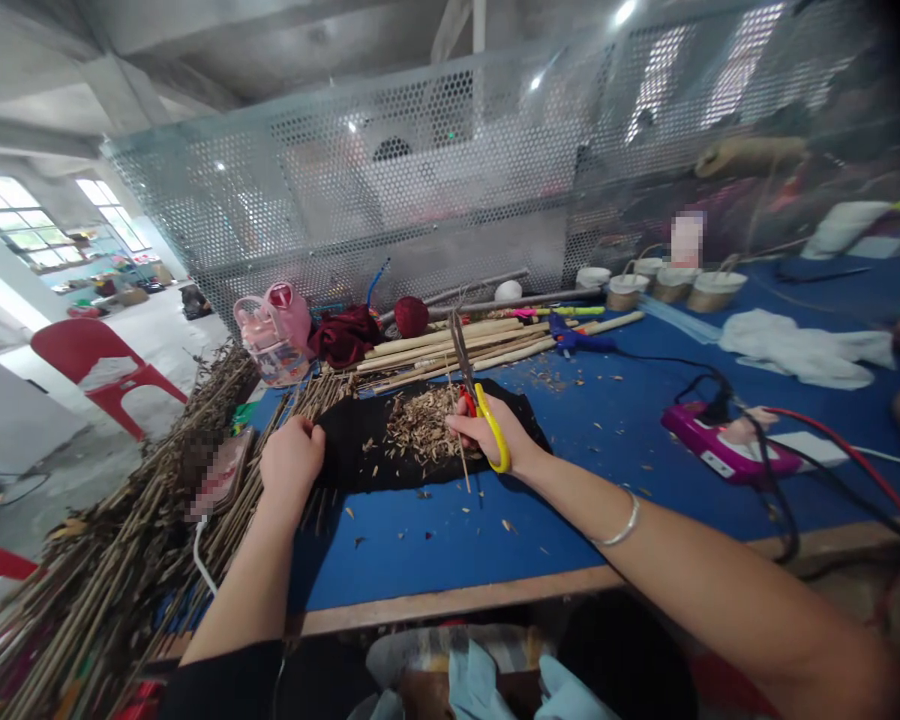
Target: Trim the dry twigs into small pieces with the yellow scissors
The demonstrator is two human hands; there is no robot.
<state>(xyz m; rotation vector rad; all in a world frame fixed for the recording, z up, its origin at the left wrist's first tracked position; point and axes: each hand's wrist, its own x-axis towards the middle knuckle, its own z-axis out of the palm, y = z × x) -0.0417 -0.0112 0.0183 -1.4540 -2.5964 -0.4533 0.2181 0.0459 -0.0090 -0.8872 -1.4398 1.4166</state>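
Note:
My left hand (292,460) is closed at the left end of a black cloth (349,430), its thumb and fingers pinching the edge. Brown plant chips (424,425) lie heaped in the middle of the cloth. Over its right part, my right hand (499,430) grips scissors (463,350) with yellow and red handles, blades pointing up and away. A thin stick (462,455) is also pinched between that hand's thumb and fingers, hanging down across the cloth's front edge.
Bundled dry stems (150,510) fill the left side, with a phone (221,475) on them. Pale rods (450,345), a blue glue gun (577,338) and a pink bottle (277,335) lie behind the cloth. A purple power strip (709,440) with cables stands right.

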